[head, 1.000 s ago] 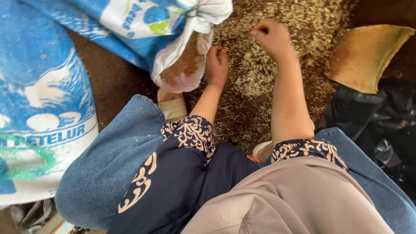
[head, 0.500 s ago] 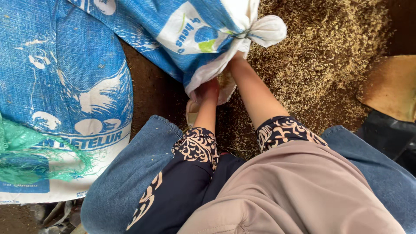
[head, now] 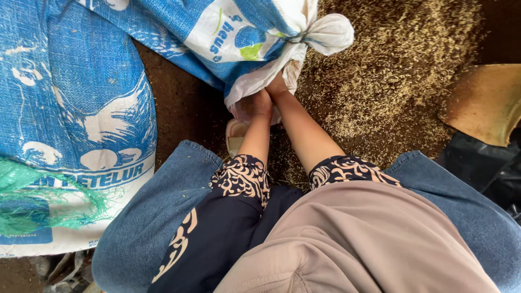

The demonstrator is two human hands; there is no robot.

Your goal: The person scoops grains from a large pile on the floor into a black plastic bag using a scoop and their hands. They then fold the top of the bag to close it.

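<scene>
Grain (head: 391,70) lay in a wide heap on the dirt floor (head: 184,108), just right of and beyond both hands. Left hand (head: 259,103) and right hand (head: 278,86) met at the white open mouth of a sack (head: 239,38), touching each other and the sack's rolled lip. Their fingers were tucked under that white lining, so whether they gripped it or lay loose could not be told. The sack itself was blue woven plastic with a white panel bearing blue and green marks, lying on its side left of and beyond the fingers; a knotted white corner (head: 331,32) stuck out just above the right hand. A second, fuller blue sack (head: 76,108) with white shapes and a white band of blue lettering stood well to the left, green netting (head: 38,201) draped at its base. A tan scoop (head: 483,103) rested well to the right, at the grain's edge, with black plastic (head: 483,168) below it. A sandal (head: 236,138) showed just under the left wrist.
</scene>
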